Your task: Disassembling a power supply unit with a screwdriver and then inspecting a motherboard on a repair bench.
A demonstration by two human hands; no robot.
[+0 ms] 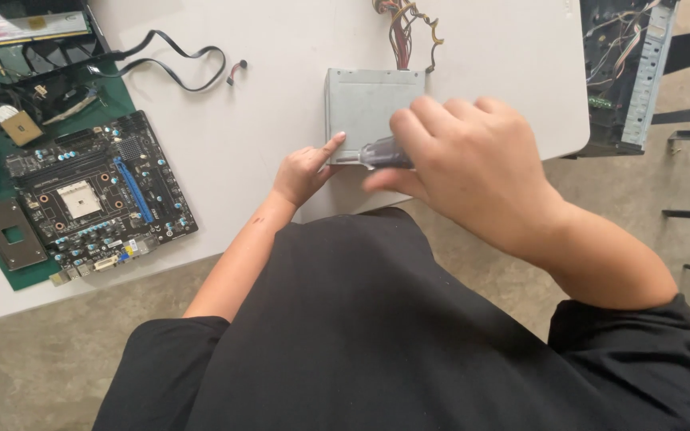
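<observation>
A grey metal power supply box [365, 104] lies on the white table [265, 128], with a bundle of coloured wires [405, 28] leaving its far side. My left hand [305, 172] rests at the box's near left corner, its index finger touching the edge. My right hand [465, 164] is closed on a screwdriver with a clear dark handle [381, 152], held against the box's near side. The tool's tip is hidden.
A black motherboard [93, 191] lies on a green mat [9, 271] at the left, beside a loose metal bracket [11, 233]. A black flat cable [177, 60] curls behind it. An open computer case [628, 72] stands right of the table.
</observation>
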